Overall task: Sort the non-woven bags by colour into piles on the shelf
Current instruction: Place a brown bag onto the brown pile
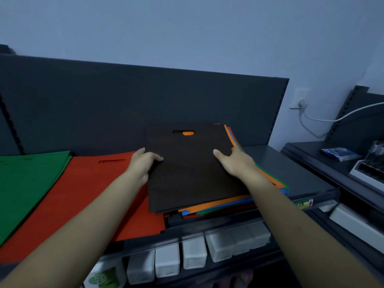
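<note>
Gripping the dark bag (191,169) by its two side edges, I have my left hand (143,163) on the left edge and my right hand (236,163) on the right. On each side the thumb lies flat on top of the fabric and the other fingers (235,150) curl round the edge, mostly hidden beneath it. I cannot tell whether the bag is lifted or resting flat.

The bag sits in the middle of the frame, over the mixed stack (228,202). Orange, blue, green and red edges fan out along the stack's right and lower sides. Orange shows through the handle slot (188,133) near the bag's top edge.

Left of my left hand lies the red pile (93,194), touching the stack. At the far left of the frame the green pile (27,183) overlaps the red one's edge. All of these lie on the dark shelf (291,169), which has a dark back panel (124,100) standing behind it.

Below the shelf's front edge, a row of white boxes (194,254) runs along the bottom of the frame. At the upper right, a white cable (324,119) runs from a wall socket (300,103).
</note>
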Motion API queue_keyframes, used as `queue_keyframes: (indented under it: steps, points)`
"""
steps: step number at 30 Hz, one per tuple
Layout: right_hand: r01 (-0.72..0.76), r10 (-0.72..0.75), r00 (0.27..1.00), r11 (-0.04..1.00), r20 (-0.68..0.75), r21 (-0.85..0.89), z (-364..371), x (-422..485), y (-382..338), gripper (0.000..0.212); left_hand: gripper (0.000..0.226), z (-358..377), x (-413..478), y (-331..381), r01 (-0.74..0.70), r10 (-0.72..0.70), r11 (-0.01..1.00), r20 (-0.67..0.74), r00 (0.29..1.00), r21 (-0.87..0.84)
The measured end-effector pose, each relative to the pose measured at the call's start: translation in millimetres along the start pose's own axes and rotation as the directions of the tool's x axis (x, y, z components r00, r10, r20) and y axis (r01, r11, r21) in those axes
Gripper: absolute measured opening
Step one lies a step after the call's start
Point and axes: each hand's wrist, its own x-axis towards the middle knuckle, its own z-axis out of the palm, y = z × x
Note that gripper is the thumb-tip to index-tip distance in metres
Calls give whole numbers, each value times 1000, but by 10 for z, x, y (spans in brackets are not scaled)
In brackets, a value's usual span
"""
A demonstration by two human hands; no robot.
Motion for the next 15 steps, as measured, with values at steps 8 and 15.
queue_keyframes:
  steps: [8, 15]
  points:
    - [-21, 20, 1000, 998, -11, -54, 172, -4, 15, 93, 45, -64, -65, 47, -173, 180, 975, 39, 983, -139]
    - [-76, 64, 996, 975, 62, 209, 90, 33, -22, 102, 26, -171, -72, 99, -29, 39, 987, 56, 998, -157]
